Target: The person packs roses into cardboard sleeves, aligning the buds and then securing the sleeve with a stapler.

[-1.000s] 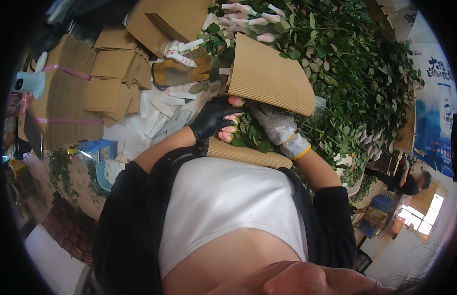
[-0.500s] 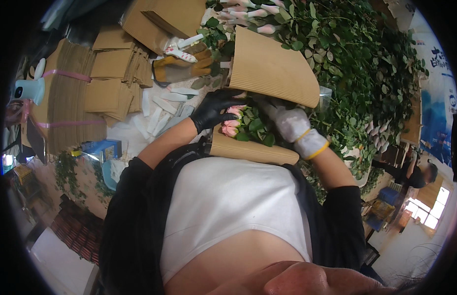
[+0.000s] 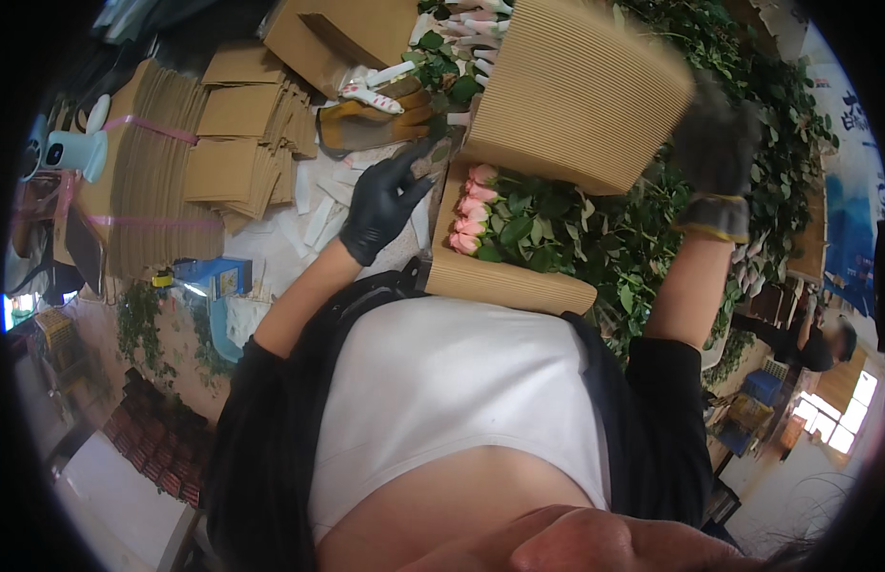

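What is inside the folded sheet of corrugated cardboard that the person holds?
Inside the corrugated cardboard sheet lie pink rose buds in a row with green leaves. The stems are covered by leaves and the upper flap, so their number cannot be counted.

The left hand [image 3: 383,200], in a black glove, rests with open fingers at the left edge of a folded sheet of brown corrugated cardboard [image 3: 576,91]. The right hand [image 3: 717,157], in a grey knitted glove, holds the right side of this sheet. Inside the fold lies a bunch of pink roses with green leaves [image 3: 504,224]. Flat stacks of brown cardboard [image 3: 237,143] lie on the worktop [image 3: 271,243] to the left.
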Motion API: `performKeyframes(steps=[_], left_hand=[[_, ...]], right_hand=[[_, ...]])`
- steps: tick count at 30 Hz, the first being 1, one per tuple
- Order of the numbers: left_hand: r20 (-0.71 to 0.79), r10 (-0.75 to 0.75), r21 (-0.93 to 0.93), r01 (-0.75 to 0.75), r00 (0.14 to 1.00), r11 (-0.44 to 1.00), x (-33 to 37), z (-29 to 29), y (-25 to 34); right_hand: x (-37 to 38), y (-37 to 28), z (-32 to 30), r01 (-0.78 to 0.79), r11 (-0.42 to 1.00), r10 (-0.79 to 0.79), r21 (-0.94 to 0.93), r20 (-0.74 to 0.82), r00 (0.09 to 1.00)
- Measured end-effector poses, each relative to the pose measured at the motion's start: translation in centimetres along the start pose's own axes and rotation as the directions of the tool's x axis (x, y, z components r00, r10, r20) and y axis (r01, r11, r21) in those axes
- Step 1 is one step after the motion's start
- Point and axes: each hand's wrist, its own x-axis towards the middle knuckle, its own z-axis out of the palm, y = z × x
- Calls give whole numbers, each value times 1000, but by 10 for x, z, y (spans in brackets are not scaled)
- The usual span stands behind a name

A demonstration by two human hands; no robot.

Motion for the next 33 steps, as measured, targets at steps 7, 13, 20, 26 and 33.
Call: performKeyframes(steps=[7, 13, 20, 26, 33], left_hand=[[225, 226, -16, -228, 948, 974, -4, 13, -9], [688, -30, -232, 259, 725, 938, -49, -2, -19], [716, -415, -503, 827, 561, 251, -72, 40, -25], [651, -259, -467, 646, 714, 604, -75, 27, -18], [480, -77, -339, 266, 874, 902, -83, 28, -17]], right_hand=[[-35, 80, 78, 496, -386, 700, -777, 103, 706], [-45, 179, 97, 548, -96, 533, -831, 422, 733], [-53, 184, 90, 609, -155, 444, -778, 495, 747], [-96, 97, 137, 56, 194, 434, -979, 137, 890], [-35, 159, 153, 776, -50, 561, -629, 625, 543]])
